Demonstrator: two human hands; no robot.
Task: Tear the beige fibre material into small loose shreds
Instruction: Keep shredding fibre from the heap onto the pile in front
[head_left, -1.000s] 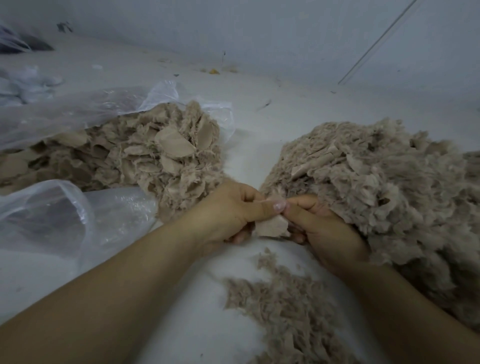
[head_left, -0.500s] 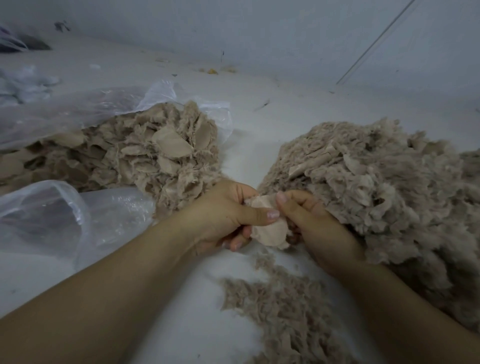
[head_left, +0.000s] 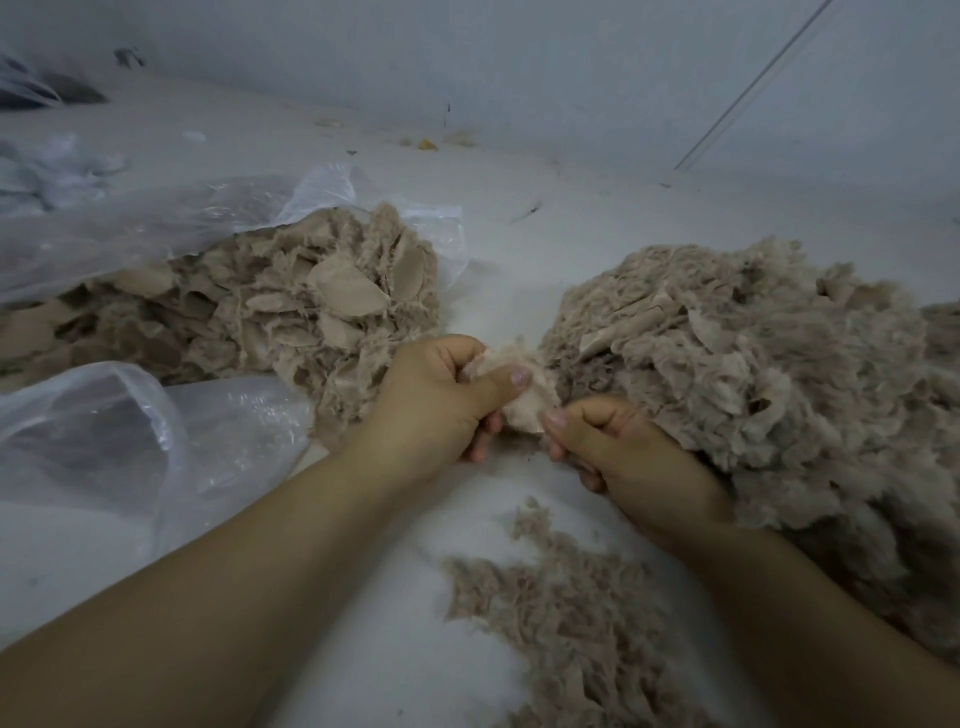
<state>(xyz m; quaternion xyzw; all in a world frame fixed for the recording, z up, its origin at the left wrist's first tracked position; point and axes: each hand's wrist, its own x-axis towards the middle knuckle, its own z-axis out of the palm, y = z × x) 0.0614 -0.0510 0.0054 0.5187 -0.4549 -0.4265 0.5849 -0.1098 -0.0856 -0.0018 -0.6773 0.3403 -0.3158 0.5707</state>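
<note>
the white floor (head_left: 545, 249) runs under everything and meets a pale wall (head_left: 519, 62) at the far side. take the beige piece (head_left: 524, 402) between the two hands as the landmark

the biggest thing is the fluffy pile of shredded fibre (head_left: 769, 374), just to the right of the piece and touching the back of the right hand; it spreads to the right edge of the view. next in size is the clear plastic bag (head_left: 171, 228) to the left of the piece, lying open on its side, with a heap of flatter beige flakes (head_left: 291, 312) spilling out of its mouth, reaching up to the left hand. a second fold of clear plastic (head_left: 104, 431) lies nearer the person, left of the left forearm. below the piece, between the forearms, sits a thin scatter of loose shreds (head_left: 556, 613) on the floor

the left hand (head_left: 441, 400) has its fingers curled under the piece and its thumb pressed across the top of it. the right hand (head_left: 623, 452) grips the piece's lower right edge, thumb tip on it, fingers curled beneath. the two thumbs are near each other, apart, with the piece held above the floor

far beyond the piece, small yellow crumbs (head_left: 426, 143) lie at the foot of the wall
</note>
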